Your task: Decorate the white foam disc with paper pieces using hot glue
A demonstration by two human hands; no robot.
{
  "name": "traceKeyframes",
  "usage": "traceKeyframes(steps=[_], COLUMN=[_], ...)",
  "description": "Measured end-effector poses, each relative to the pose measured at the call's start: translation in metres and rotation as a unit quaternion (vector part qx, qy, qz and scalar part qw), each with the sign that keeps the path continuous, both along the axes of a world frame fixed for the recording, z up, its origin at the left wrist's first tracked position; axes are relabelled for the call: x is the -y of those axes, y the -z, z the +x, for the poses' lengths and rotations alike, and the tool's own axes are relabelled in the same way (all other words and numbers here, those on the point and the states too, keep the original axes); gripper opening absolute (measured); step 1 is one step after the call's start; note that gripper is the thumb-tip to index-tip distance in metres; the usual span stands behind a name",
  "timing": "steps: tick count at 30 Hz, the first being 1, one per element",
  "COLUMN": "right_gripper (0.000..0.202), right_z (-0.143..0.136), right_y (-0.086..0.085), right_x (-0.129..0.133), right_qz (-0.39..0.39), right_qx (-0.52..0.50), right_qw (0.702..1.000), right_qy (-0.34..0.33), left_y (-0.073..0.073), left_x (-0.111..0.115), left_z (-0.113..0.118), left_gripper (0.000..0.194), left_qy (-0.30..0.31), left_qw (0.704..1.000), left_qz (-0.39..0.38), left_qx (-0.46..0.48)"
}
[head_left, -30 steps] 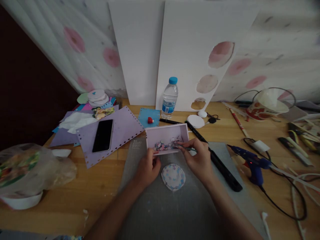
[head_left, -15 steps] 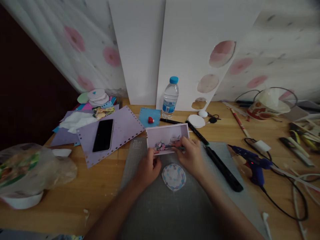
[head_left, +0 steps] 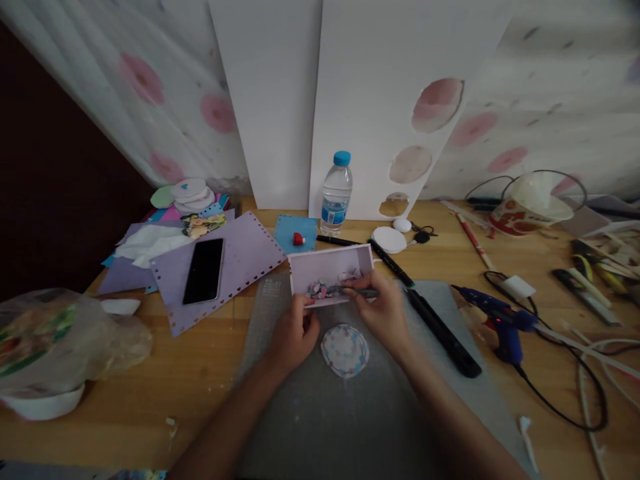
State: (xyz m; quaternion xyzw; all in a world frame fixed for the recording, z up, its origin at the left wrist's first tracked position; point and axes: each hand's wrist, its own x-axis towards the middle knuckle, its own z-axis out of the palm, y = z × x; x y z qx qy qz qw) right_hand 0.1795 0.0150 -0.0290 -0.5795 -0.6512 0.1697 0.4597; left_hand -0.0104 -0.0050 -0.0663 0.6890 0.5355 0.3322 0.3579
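Left hand (head_left: 294,331) curled, fingertips pinching the near edge of a small shallow tray (head_left: 331,265), holding it in place on the far end of a grey cutting mat (head_left: 320,407). Right hand (head_left: 384,309) closed around thin tweezers (head_left: 353,291); tips reach left into the tray among a heap of small coloured paper bits (head_left: 325,289). Can't tell if the tweezer tips actually grip a bit, too small. Tray sits centre of the table, just beyond both hands, tilted slightly. A round patterned disc (head_left: 345,350) lies flat on the mat between the two wrists, just beside the left hand, not touched. Long black ruler (head_left: 435,328) lies diagonally just right of the right hand. Blue glue gun (head_left: 500,322) further right, with a cable. Water bottle (head_left: 335,193) with blue cap stands upright behind the tray, in front of white boards (head_left: 380,100) leaning on the wall. Black phone (head_left: 203,270) lies face up on a purple punched sheet (head_left: 240,260) to the left. Plastic bag (head_left: 55,340) at far left edge of the wooden table (head_left: 200,373).
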Motion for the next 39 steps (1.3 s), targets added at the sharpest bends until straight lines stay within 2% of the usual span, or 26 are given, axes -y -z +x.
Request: traceKeyframes(steps=[2,4,8,13,18,23,28,31,35,39], right_gripper=[0.018,0.019,0.017,0.015,0.016,0.017,0.016,0.017,0.031,0.035], right_z=[0.004,0.006,0.005,-0.002,-0.006,-0.009,-0.008,-0.002,0.013,0.028], right_y=[0.000,-0.002,-0.007,-0.008,-0.011,-0.009,-0.011,-0.019,-0.022,-0.006], right_x=[0.000,0.000,-0.002,-0.004,-0.005,-0.005,-0.004,0.000,0.013,0.025], right_qz=[0.014,0.020,0.023,-0.014,-0.027,-0.028,-0.005,-0.030,-0.110,-0.148], right_qx=[-0.064,-0.074,0.050,0.180,0.204,0.178,0.070,-0.074,-0.295,-0.416], right_qw=[0.998,0.997,0.998,0.983,0.978,0.984,0.998,0.997,0.949,0.897], right_qy=[-0.003,0.000,-0.009,-0.032,-0.027,-0.014,0.001,0.000,-0.011,-0.007], left_y=[0.000,0.001,0.003,0.005,0.005,0.004,0.004,0.005,0.007,0.008], left_x=[0.000,0.000,0.000,-0.001,-0.001,-0.001,-0.001,-0.001,-0.002,-0.002], left_z=[0.000,0.000,0.000,-0.001,-0.001,-0.001,-0.001,-0.001,0.000,0.000], left_gripper=[0.019,0.019,0.019,0.020,0.020,0.020,0.020,0.025,0.048,0.058], left_qy=[0.001,-0.002,-0.004,0.005,0.001,0.002,0.008,0.010,0.009,-0.004], left_qw=[1.000,1.000,1.000,1.000,1.000,1.000,1.000,1.000,0.999,0.994], left_qz=[0.001,-0.001,-0.004,0.003,0.003,0.004,0.012,0.019,0.040,0.087], left_qx=[0.003,0.007,0.000,0.000,0.000,-0.001,-0.001,0.004,0.029,0.062])
